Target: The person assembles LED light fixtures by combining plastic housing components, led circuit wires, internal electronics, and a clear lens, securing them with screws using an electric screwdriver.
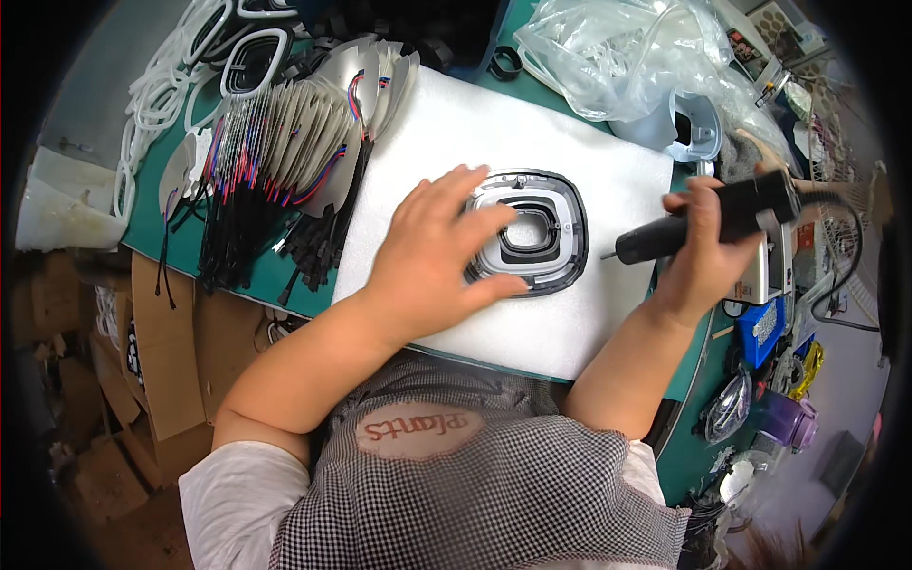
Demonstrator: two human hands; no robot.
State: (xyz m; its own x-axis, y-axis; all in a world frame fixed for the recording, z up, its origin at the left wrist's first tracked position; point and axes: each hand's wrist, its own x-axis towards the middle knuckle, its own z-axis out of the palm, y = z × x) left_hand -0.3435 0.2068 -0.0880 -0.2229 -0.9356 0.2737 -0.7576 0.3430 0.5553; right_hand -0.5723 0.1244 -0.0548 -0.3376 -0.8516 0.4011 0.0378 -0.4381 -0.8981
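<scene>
A rounded-square plastic housing [574, 220], grey with a black rim and a hole in its middle, lies on a white foam sheet [532, 342]. My left hand [432, 249] rests over its left side, fingers spread, thumb and fingertips touching the frame. To the right, my right hand [708, 242] is wrapped around a black electric screwdriver [655, 239]. Its thin bit points left toward the housing and stays apart from it. A black cord [845, 204] runs from the tool's back end.
Left of the foam stands a row of thin pale plates [294, 142] with red, blue and black wires. Behind are white ring frames [255, 62] and a clear plastic bag [636, 47]. At right sit a pale blue housing [698, 128] and a blue tray of screws [762, 331]. Cardboard boxes [166, 342] stand lower left.
</scene>
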